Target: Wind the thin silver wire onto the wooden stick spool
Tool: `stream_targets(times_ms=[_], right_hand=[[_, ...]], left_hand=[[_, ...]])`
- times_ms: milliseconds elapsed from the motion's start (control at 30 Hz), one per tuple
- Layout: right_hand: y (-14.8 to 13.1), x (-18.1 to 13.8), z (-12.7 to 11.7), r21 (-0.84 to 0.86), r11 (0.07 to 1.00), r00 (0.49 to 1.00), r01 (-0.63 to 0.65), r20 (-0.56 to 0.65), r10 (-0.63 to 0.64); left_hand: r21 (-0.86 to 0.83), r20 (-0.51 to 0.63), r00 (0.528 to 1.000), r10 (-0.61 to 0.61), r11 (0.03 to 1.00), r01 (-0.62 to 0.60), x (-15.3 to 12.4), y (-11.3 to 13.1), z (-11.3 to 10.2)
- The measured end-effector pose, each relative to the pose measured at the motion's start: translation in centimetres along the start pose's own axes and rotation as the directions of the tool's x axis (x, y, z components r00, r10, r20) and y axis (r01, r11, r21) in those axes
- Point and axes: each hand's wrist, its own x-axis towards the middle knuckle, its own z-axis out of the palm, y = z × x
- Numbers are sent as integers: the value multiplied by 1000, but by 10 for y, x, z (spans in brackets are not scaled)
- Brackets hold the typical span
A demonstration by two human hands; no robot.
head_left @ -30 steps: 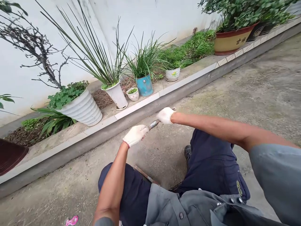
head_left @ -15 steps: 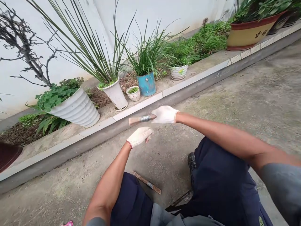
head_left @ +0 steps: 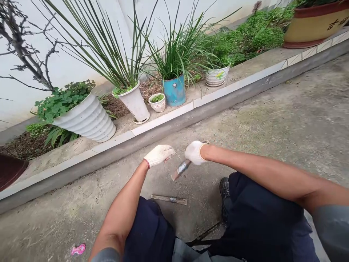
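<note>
My right hand (head_left: 195, 153), in a white knit glove, is closed around a wooden stick (head_left: 176, 176) wound with silvery wire. The stick tilts down to the left, its wound middle showing below the fist. To its left, my left hand (head_left: 159, 154), gloved as well, pinches a thin wire (head_left: 177, 156) that stretches toward the right hand. Below both hands a second wooden stick (head_left: 169, 199), with wire wrapped round its middle, lies on the concrete between my feet. The glove hides part of the held stick.
A low tiled curb (head_left: 163, 120) runs across ahead. Along it stand a ribbed white pot (head_left: 88, 118), a tall white pot (head_left: 135, 102), a small pot (head_left: 158, 105), a blue pot (head_left: 174, 91) and a large yellow pot (head_left: 311, 29). A pink object (head_left: 78, 249) lies at lower left.
My right hand has come lower, and the held stick has swung from nearly level to tilted down. The hands are farther apart, with wire now visible between them. The stick on the ground lies more level.
</note>
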Motion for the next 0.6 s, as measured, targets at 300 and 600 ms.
stream_targets(times_ms=[300, 600], right_hand=[[15, -29, -37, 279, 960, 922, 12, -374, 97], [64, -3, -28, 374, 857, 827, -353, -303, 473]], left_hand=[[-82, 59, 990, 126, 989, -121, -2, 11, 16], [-98, 143, 990, 20, 995, -6, -6, 12, 25]])
